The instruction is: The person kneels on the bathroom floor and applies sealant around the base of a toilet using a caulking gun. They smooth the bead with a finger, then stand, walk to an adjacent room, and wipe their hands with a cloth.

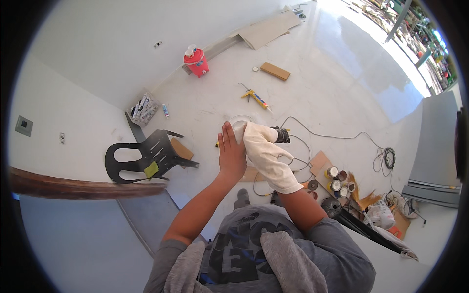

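Observation:
My left hand point(232, 154) is bare, raised in front of my chest, with its fingers stretched out flat and pointing away from me. Its palm side faces my right hand point(266, 149), which is inside a long cream cloth work glove reaching down the forearm. The glove looks loose and creased, hiding how those fingers are bent. Between the hands, by the left fingertips, shows a small whitish piece point(238, 130); I cannot make out what it is. Just beyond the glove, a dark tool-like object point(282, 136) is partly hidden.
A black plastic chair point(159, 151) lies tipped at left. Farther off are a caulking gun point(256, 99), a red drink cooler point(197, 63) and a bin of tubes point(144, 110). Cable point(337, 136) runs across the floor at right, near several paint cans point(336, 185) and a grey refrigerator-like cabinet point(435, 146).

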### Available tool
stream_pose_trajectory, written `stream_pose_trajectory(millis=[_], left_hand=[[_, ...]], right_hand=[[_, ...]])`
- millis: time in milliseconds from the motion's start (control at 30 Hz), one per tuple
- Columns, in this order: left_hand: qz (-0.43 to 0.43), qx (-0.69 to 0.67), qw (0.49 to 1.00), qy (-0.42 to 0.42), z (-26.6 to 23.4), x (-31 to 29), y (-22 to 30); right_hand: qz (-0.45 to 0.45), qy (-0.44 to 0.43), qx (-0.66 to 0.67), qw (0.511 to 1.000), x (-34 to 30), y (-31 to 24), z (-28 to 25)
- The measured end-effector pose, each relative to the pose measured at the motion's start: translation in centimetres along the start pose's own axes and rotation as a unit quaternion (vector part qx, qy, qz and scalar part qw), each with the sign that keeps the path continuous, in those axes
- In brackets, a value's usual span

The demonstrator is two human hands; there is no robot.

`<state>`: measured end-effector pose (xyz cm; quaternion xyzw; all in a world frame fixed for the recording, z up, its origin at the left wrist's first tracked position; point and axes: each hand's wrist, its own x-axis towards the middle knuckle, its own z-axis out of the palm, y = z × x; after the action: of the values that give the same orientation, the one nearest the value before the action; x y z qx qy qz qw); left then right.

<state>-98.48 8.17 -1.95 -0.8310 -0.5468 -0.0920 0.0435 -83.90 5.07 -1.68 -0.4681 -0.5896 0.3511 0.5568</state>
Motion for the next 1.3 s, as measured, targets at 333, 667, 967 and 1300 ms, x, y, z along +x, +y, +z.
stream_pose_trajectory(millis=[333, 667, 967, 1300], left_hand=[[-0.008, -0.066, 0.989, -0.132, 1.6, 0.9, 7.1], [-0.015, 0.072, 0.995, -0.065, 0.2, 1.4, 10.0], [0.004, -0.001, 0.996, -0.088, 1.6, 0.0, 13.6], [0.0, 0.106, 0.987, -0.117, -0.5, 0.2, 13.6]], right_hand=[[0.339, 0.047, 0.483, 0.806, 3.7, 2.8, -4.4], [0.127, -0.064, -0.004, 0.99, 2.4, 1.7, -8.0], [0.44, 0.007, 0.41, 0.799, 3.8, 3.0, -9.5], [-0.073, -0.215, -0.344, 0.911, -0.2, 4.1, -16.0]])
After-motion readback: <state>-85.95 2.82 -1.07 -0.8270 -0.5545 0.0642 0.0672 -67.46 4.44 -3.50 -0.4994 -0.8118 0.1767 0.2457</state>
